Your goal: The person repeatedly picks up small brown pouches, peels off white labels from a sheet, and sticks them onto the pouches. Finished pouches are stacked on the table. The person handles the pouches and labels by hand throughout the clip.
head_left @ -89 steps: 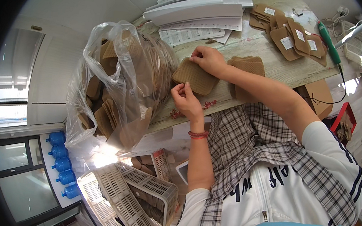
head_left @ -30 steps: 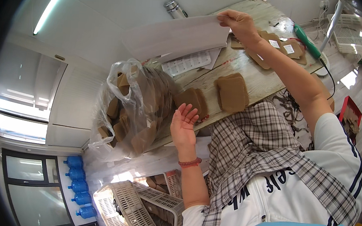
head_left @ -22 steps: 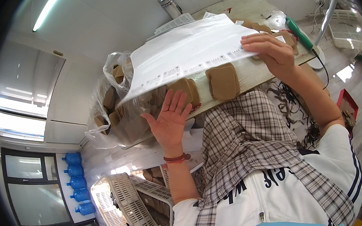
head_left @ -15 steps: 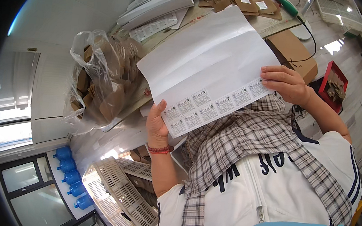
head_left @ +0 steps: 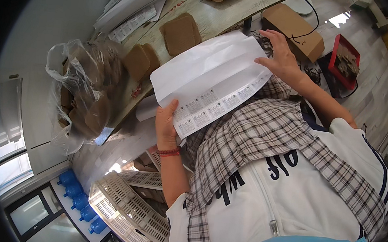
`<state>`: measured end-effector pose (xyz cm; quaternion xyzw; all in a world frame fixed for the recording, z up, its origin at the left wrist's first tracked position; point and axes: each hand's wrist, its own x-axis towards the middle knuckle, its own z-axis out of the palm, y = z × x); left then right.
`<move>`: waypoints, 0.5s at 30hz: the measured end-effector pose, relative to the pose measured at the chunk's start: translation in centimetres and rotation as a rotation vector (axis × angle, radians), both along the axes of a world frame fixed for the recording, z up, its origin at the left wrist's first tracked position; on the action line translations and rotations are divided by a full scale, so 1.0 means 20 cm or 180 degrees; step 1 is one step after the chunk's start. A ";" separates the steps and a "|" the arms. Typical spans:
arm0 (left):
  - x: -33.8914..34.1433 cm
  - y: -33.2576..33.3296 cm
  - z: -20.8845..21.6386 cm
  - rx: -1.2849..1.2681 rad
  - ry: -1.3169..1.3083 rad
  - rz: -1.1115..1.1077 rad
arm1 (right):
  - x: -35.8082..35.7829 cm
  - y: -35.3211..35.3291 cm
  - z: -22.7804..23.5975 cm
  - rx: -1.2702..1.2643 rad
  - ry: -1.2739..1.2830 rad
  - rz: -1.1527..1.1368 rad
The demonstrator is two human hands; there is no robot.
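Note:
My left hand [head_left: 166,120] grips the lower left corner of a white sheet of labels [head_left: 203,70], thumb on top and the other fingers hidden beneath. Two rows of small printed labels run along the sheet's near edge; the rest is blank and creased. At the sheet's right edge my right hand [head_left: 281,59] is open, its thumb and fingers spread apart with nothing between them. Beyond the sheet, a stack of brown cardboard pieces [head_left: 180,33] lies on the worn table [head_left: 223,12]. More brown cardboard pieces [head_left: 141,62] lie to its left.
A clear plastic bag [head_left: 82,91] full of brown pieces is at the table's left end. Papers [head_left: 134,10] are piled at the far left. On the right are a cardboard box [head_left: 294,30] and a red tray [head_left: 339,44]. White plastic crates [head_left: 125,207] stand lower left.
My right hand has let go of the sheet's right edge and opened. The sheet is lower and curls more at its far side. The view has shifted, showing brown cardboard stacks behind the sheet.

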<state>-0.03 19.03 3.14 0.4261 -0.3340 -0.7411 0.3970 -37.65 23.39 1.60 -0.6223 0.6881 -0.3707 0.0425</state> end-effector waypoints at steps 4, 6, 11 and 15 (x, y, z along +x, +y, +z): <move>0.06 0.05 0.01 -0.0126 -0.0067 0.0124 | -0.07 0.00 -0.10 0.1412 -0.2469 0.0861; 0.03 0.06 -0.01 -0.0129 -0.0088 0.0201 | -0.08 0.00 -0.13 0.1326 -0.2694 0.1151; 0.04 0.14 0.00 -0.0491 -0.0273 0.0844 | -0.08 0.04 -0.13 0.1195 -0.3096 0.1168; 0.01 0.26 0.13 -0.1217 -0.0550 0.0770 | -0.05 0.07 -0.04 0.0914 -0.3625 0.1236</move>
